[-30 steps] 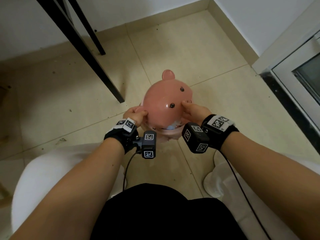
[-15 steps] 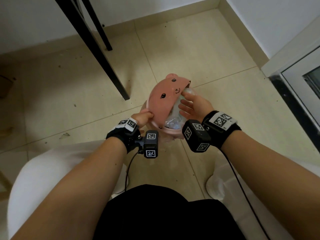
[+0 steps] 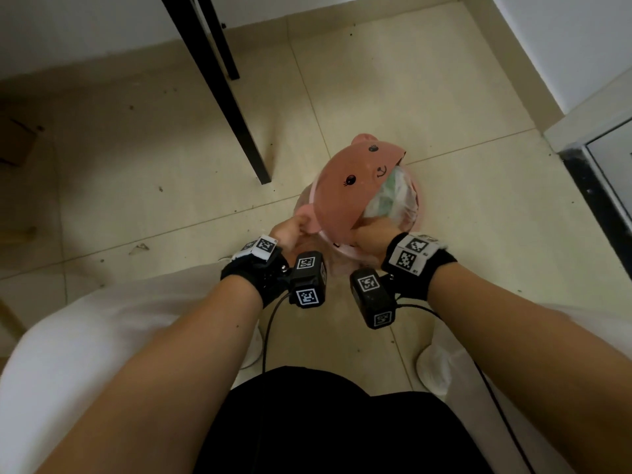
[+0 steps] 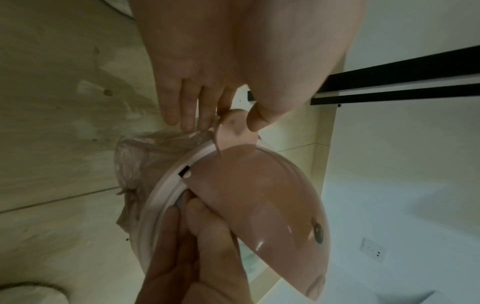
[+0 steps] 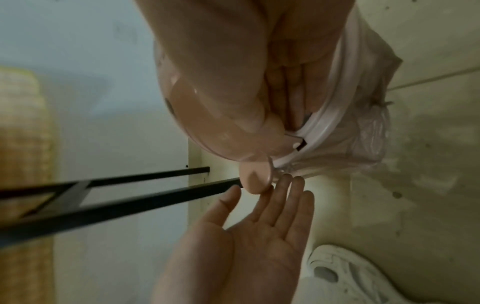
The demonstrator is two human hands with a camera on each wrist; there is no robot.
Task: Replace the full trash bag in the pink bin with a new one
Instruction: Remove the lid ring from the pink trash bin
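The pink bin point(image 3: 421, 203) stands on the floor between my feet. Its bear-faced lid point(image 3: 349, 186) is tilted up on its hinge, showing the full translucent trash bag point(image 3: 393, 200) with white and green rubbish inside. My left hand point(image 3: 292, 230) pinches the lid's ear point(image 4: 233, 125) between thumb and forefinger, the other fingers straight. My right hand point(image 3: 371, 234) grips the lid's near edge, thumb point(image 4: 205, 218) on top and fingers underneath. The bag's edge point(image 4: 135, 164) hangs crumpled over the pale rim ring point(image 4: 166, 185) outside the bin.
Black table legs point(image 3: 236, 107) stand just left of the bin. A dark door threshold and frame point(image 3: 595, 186) run along the right. White shoes point(image 3: 432, 367) sit near the bin. A cardboard box point(image 3: 13, 142) lies at far left. Walls close the back.
The lid has swung from shut to tilted open, showing the bag. My right hand moved from the lid's side to its near edge, fingers under it. My left hand stays at the ear.
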